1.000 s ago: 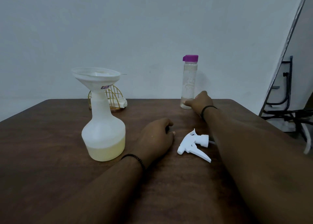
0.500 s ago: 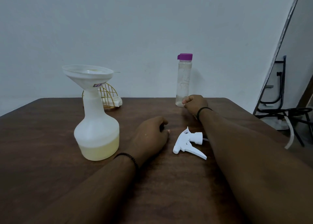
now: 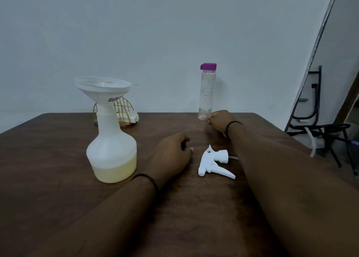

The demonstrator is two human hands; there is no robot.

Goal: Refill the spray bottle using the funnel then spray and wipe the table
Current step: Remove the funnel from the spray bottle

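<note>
My left hand rests on dark wood counter, fingers loosely curled, holding nothing. Right hand fisted, empty, beside clear plastic bottle. White funnel in translucent spray bottle.

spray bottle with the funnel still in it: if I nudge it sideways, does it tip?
Probably not easily: the spray bottle has a wide base with liquid pooled low. The funnel sits loose and broad up top, so it may wobble or fall off first. Smooth plastic on the table likely slides.

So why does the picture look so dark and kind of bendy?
Head view: the light is dim and bluish, so the brown table looks nearly black; the wide lens bends the wall edge at right; the spray bottle and funnel stay sharp, without glare.
</note>
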